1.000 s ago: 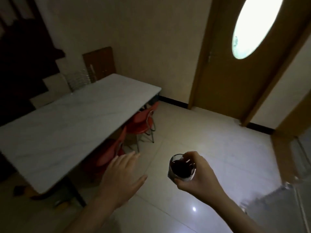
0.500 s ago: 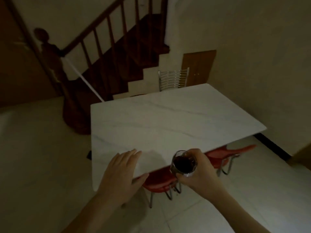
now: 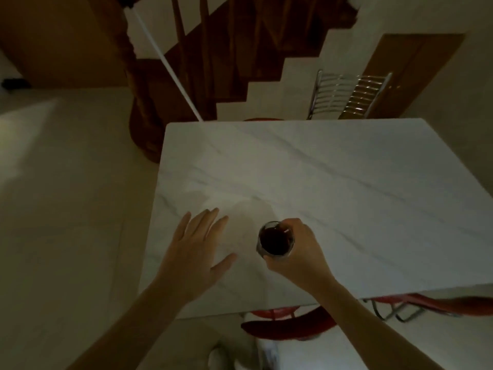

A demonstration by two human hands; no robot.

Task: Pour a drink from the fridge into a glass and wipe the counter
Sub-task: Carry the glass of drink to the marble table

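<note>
My right hand [image 3: 298, 252] grips a small clear glass [image 3: 274, 240] filled with a dark red-brown drink. The glass is upright, held over the near part of a white marble table [image 3: 333, 182]; I cannot tell whether it touches the top. My left hand [image 3: 196, 252] is flat and open with fingers spread, hovering over the table's near left part, a short way left of the glass. No fridge, bottle or cloth is in sight.
Red chairs [image 3: 288, 327] are tucked under the table's near edge. A chrome chair back [image 3: 346, 94] stands at the far edge. A dark wooden staircase [image 3: 226, 62] with a newel post [image 3: 144, 121] rises behind. Pale tiled floor [image 3: 66, 209] lies to the left.
The view has swung left from the door to the table and moved in close. Both hands, earlier over the floor, are over the tabletop. The glass stayed in my right hand.
</note>
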